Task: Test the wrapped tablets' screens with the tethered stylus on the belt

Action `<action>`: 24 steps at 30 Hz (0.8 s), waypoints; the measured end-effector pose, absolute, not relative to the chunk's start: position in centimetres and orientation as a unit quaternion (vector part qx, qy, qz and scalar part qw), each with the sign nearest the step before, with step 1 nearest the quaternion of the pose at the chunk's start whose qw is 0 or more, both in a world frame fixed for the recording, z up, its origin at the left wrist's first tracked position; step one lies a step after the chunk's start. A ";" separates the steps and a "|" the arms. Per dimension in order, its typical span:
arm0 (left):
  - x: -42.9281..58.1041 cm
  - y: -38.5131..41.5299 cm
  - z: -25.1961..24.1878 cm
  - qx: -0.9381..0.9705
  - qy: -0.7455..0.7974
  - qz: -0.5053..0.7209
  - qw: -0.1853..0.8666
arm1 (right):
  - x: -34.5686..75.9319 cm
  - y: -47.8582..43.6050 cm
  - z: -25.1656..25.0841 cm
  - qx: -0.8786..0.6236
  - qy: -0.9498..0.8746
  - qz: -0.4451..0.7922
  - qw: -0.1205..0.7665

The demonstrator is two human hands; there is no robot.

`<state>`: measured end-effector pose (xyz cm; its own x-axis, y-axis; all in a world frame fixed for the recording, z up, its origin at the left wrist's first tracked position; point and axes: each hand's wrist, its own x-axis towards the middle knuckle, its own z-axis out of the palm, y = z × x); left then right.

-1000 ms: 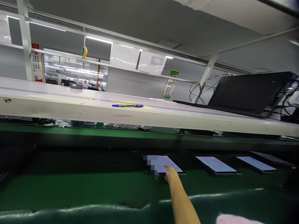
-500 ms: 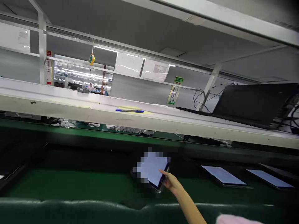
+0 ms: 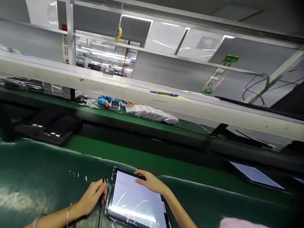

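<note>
A tablet (image 3: 136, 202) with a lit white screen lies on the green mat (image 3: 35, 171) right in front of me. My right hand (image 3: 148, 181) rests on its far edge, fingers over the top of the screen. At the tablet's left edge, my left hand (image 3: 93, 195) grips a thin black stylus (image 3: 101, 198). A bracelet sits on my left wrist.
Another lit tablet (image 3: 257, 174) lies on the green belt at right. Dark trays (image 3: 51, 126) sit at left. A white shelf (image 3: 118, 87) with a blue pen (image 3: 163, 93) crosses above. Beyond it, a stack of white sheets (image 3: 152, 113) and a co-worker's hands (image 3: 114, 104) with a device.
My right hand picked the tablet off the belt and brought it down onto the mat before me. My left hand with the stylus has come into view. The camera has tilted down.
</note>
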<state>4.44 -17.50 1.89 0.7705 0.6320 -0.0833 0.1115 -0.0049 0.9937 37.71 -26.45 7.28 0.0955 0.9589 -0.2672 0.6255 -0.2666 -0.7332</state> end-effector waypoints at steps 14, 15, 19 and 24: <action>4.2 -17.0 1.3 0.694 0.234 0.245 0.635 | 32.7 -32.7 2.8 -0.706 -0.539 -0.048 0.457; 4.2 -17.0 1.4 0.694 0.236 0.243 0.635 | 33.1 -32.8 2.9 -0.703 -0.531 -0.057 0.469; 4.1 -16.9 1.1 0.694 0.242 0.232 0.637 | 34.7 -34.1 2.7 -0.712 -0.502 -0.086 0.483; 4.0 -16.9 0.8 0.690 0.249 0.213 0.645 | 34.6 -35.3 2.8 -0.724 -0.498 -0.093 0.468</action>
<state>3.96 -16.87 0.79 0.7858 0.6179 -0.0273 0.0691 -0.0439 0.9966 34.62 -35.34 2.80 0.4860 0.6345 0.6009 0.8083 -0.0649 -0.5852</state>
